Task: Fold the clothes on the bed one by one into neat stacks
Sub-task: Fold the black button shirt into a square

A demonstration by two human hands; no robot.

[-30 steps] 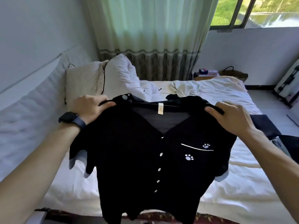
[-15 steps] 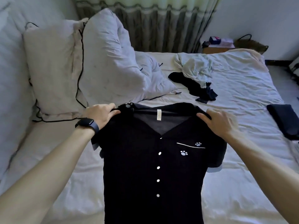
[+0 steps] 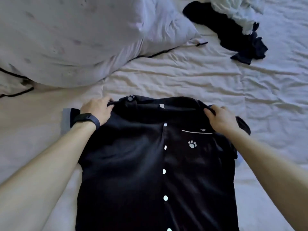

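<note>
Black button-front shirt (image 3: 133,164) spread front-up on the white bed sheet (image 3: 183,77), collar at the far end, hem running out of the bottom of the view. White buttons (image 3: 165,147) in a line down the middle; chest pocket with pale trim and a white paw print (image 3: 192,144) on the side under the right forearm. Small label (image 3: 161,106) shows inside the neck. Left hand (image 3: 98,110), dark watch (image 3: 86,120) on the wrist, sits at one shoulder of the shirt just beside the collar, fingers curled over and gripping a fold of the fabric. Right hand (image 3: 220,117) at the other shoulder, fingers and thumb bent, pinching the cloth at the collar's edge. The shirt's upper edge runs between the two hands; both forearms lie over its sides. Cannot tell whether the shoulders are pressed to the sheet or held slightly off it. One short sleeve with a pale cuff (image 3: 66,119) sticks out flat beyond the left wrist; the other sleeve is bunched past the right hand. Large white pillow (image 3: 75,39) with dark piping lies beyond the left hand, apart from the shirt. Far off, beyond the right hand, a crumpled dark garment (image 3: 233,35) lies partly under a pale garment (image 3: 233,10), well apart from the shirt.
</note>
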